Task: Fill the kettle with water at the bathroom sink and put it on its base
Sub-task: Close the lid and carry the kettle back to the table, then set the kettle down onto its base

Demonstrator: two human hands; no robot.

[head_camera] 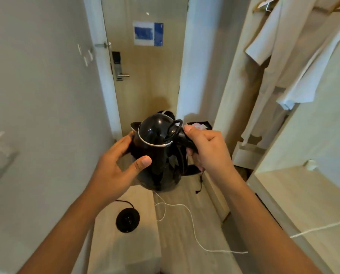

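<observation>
A glossy black kettle with its lid closed is held up in the air at the middle of the head view. My right hand is wrapped around its handle on the right side. My left hand cups the kettle's left side, thumb on the front of the body, fingers behind it near the spout. The round black base lies below on a low pale wooden shelf against the left wall, its black cord curling behind it. No sink is in view.
A wooden door with a metal lock stands shut straight ahead. White robes hang in an open wardrobe on the right. A thin white cable trails across the wooden floor. A black tray sits low beyond the kettle.
</observation>
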